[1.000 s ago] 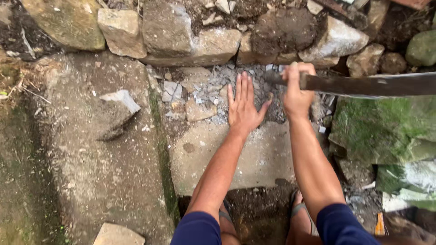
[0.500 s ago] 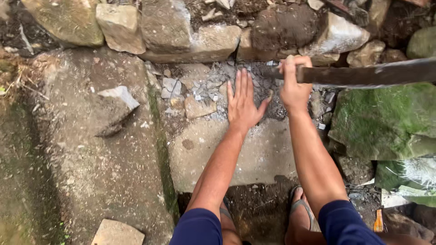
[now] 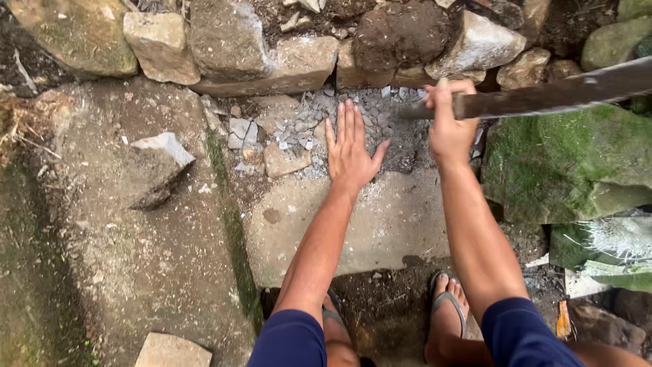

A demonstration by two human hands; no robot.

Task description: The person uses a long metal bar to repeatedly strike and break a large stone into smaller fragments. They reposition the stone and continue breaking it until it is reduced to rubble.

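Stone bed at frame centre, part-filled.
Left hand [image 3: 350, 151] flat on rubble [image 3: 305, 129]; right hand [image 3: 448, 119] grips handle [image 3: 543, 98]. Slab [image 3: 380, 224] bare; gaps remain.

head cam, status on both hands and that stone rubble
Left hand flat, fingers spread, on grey stone chips. Right hand gripping dark tool handle, held level over them. Mossy rock close beside the right forearm.
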